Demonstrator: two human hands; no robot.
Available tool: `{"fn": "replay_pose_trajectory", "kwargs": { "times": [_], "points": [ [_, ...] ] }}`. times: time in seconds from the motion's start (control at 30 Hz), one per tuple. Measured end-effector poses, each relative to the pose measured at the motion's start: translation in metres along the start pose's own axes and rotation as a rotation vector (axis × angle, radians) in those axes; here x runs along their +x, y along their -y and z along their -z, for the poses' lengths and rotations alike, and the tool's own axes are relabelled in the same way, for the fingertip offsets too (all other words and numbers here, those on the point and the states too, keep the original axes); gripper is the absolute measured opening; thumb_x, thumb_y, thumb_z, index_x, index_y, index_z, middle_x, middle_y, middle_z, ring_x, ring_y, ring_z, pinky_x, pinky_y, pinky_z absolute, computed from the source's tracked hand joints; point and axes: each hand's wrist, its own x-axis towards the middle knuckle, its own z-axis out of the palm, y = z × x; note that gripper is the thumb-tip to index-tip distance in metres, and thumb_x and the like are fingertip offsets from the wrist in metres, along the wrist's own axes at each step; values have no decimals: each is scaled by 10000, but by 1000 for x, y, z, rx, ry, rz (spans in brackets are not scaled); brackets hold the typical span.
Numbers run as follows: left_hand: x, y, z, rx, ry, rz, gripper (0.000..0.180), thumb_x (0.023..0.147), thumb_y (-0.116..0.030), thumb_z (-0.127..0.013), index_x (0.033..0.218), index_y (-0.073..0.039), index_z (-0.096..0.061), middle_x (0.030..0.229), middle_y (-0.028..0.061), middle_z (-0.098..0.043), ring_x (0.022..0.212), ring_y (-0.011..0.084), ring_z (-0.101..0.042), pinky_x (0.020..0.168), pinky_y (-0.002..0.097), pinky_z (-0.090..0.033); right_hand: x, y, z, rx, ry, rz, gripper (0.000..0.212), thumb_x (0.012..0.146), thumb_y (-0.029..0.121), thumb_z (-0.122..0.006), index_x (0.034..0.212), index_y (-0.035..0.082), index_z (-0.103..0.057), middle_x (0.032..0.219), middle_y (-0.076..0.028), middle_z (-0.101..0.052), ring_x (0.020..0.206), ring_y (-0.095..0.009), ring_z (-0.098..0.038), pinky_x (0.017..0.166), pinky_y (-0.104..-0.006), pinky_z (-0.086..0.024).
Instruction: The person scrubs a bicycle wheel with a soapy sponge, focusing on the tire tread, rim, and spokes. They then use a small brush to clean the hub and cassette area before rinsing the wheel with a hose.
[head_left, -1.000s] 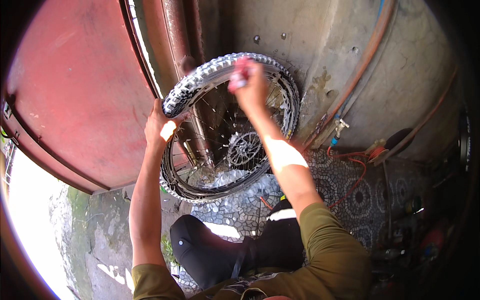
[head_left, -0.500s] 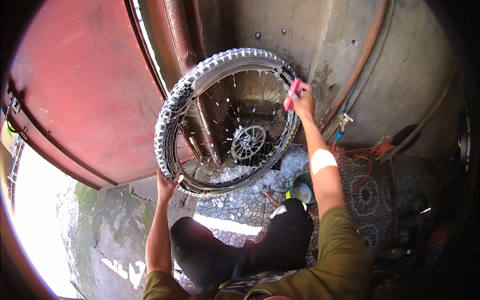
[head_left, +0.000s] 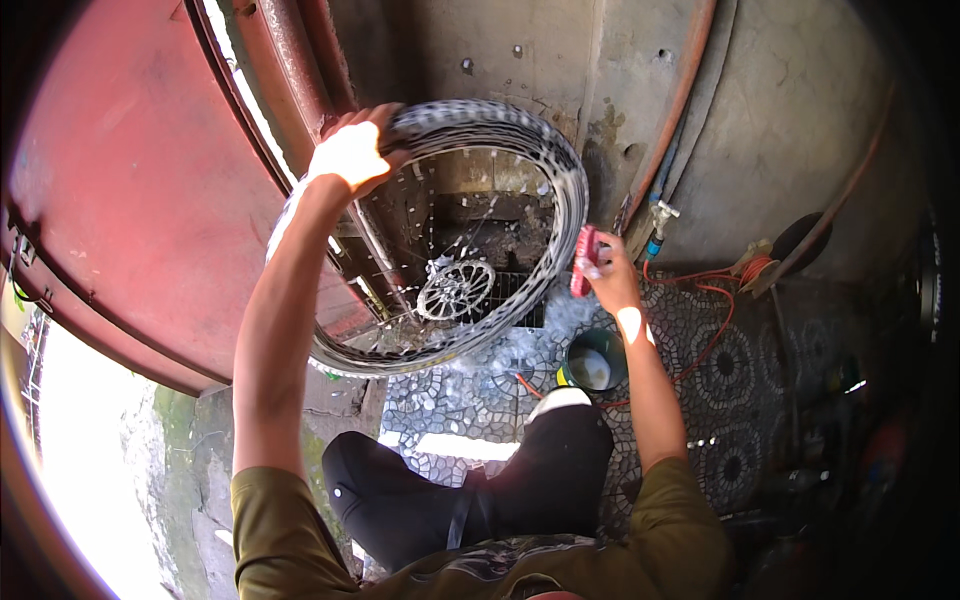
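A knobby bicycle wheel, streaked with white suds, stands tilted before me; its disc rotor and foam-dotted spokes show inside the rim. My left hand is closed over the tyre at the wheel's upper left, partly in bright sunlight. In my right hand is a red scrub brush, held upright close by the tyre's right side. Whether its bristles touch the tyre, I cannot tell. Suds cling to the fingers around the brush.
A dark green bucket with whitish liquid stands on the patterned tile floor, near my knee. Behind it are a wall tap and an orange hose. A floor grate lies behind the wheel. The red metal gate rises at left.
My left hand has gone from the wheel's lower left to its upper left. The right hand with the brush has come down along the tyre's right side. The wheel has tilted and shifted left.
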Motion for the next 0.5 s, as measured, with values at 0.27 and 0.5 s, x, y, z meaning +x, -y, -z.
{"fn": "replay_pose_trajectory", "kwargs": {
  "times": [0.27, 0.5],
  "points": [
    [-35, 21, -15, 161, -175, 207, 848, 739, -425, -955, 1447, -154, -573, 1397, 142, -567, 1329, 378, -559, 1105, 524, -493, 31, 30, -29, -6, -62, 87, 610, 924, 258, -855, 1441, 103, -568, 1115, -165, -754, 802, -231, -758, 730, -372, -595],
    [-93, 76, -43, -81, -111, 445, 915, 798, -620, -899, 1342, 19, -534, 1214, 286, -711, 1099, 441, -721, 933, 511, -578, 91, 29, -39, 58, -183, 84, 630, 929, 256, -860, 1446, 82, -545, 1151, -176, -740, 864, -252, -769, 739, -374, -616]
  ]
}}
